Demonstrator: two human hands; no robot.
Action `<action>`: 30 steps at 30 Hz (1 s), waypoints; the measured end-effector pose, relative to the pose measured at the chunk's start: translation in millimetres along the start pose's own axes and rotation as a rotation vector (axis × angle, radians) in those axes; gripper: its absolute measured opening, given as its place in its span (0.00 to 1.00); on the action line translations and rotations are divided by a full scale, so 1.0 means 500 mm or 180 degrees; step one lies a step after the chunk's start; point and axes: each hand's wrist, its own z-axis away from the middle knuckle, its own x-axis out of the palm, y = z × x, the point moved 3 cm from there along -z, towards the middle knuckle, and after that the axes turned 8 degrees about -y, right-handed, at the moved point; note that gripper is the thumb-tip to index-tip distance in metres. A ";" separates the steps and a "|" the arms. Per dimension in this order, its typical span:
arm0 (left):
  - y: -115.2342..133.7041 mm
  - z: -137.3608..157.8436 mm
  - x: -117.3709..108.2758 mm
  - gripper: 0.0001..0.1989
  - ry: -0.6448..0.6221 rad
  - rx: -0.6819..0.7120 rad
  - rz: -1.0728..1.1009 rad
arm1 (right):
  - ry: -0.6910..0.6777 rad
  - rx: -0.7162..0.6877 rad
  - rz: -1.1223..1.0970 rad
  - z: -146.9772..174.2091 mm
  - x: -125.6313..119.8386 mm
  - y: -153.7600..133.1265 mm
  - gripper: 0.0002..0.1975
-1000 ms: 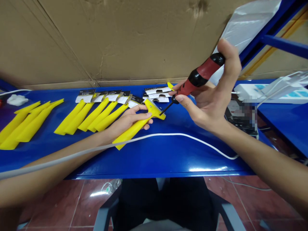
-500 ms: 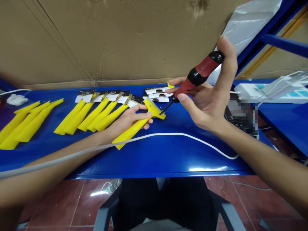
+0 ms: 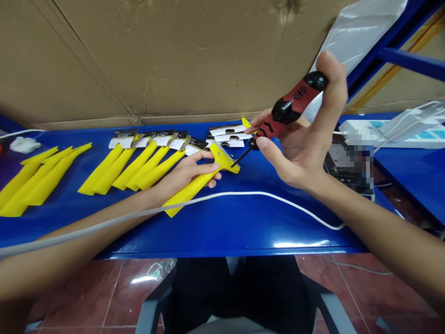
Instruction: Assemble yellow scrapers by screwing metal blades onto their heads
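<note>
My left hand [image 3: 200, 169] is closed around the neck of a yellow scraper [image 3: 194, 188], its wide head tilted up to the right with a metal strip along the edge. In my right hand [image 3: 299, 148] is a red and black screwdriver [image 3: 285, 113], thumb and fingers about its lower grip and one finger pressed over its butt end. The dark shaft slants down to the left, and its tip touches the scraper head near the lower corner. Whether a screw sits under the tip is too small to tell.
Several yellow scrapers with printed cards [image 3: 153, 160] lie behind my left forearm; yellow handles [image 3: 45, 181] lie farther left. More cards [image 3: 227, 134] are at the back. A white cable [image 3: 257, 194] crosses in front. A power strip [image 3: 399, 132] stands at the right on the blue table [image 3: 222, 232].
The screwdriver handle has turned about its axis, so dark markings now show on its red grip. My right hand has shifted very slightly; the scraper stays almost in place.
</note>
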 end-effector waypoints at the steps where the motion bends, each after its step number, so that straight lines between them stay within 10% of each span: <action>1: -0.001 0.000 0.000 0.21 0.0026 -0.0012 0.0012 | 0.0070 -0.0066 -0.0011 -0.002 0.002 -0.005 0.55; 30: -0.003 -0.003 -0.006 0.21 -0.0059 0.0039 -0.0020 | 0.0310 -0.0151 0.0139 -0.007 -0.003 0.010 0.58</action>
